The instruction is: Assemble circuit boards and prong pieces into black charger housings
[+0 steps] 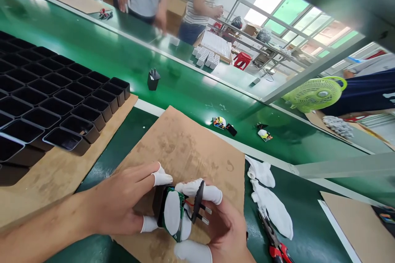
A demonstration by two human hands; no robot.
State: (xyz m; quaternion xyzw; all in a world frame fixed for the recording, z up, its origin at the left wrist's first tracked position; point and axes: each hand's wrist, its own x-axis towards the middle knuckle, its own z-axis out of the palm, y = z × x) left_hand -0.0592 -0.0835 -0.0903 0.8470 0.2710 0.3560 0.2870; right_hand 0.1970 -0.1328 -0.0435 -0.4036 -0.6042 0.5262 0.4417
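Note:
My left hand [120, 199], with white finger cots on its fingertips, grips a black charger case [158, 205] from the left. A green circuit board [180, 230] bearing a white oval pad [172, 212] sits at the case's open end, partly outside it. My right hand [228, 224], also in finger cots, holds the board and a black plug cap [199, 201] with two metal prongs. Red and dark wires run between cap and board. Beneath both hands lies a stained cardboard sheet [185, 144]. How deep the board reaches into the case is hidden.
Rows of empty black cases [64, 98] stand at left. A charger [153, 79] and loose board assemblies [219, 122] lie on the green belt [185, 86]. At right are white gloves [271, 205] and red-handled pliers [274, 242]. People stand beyond, near a green fan [317, 93].

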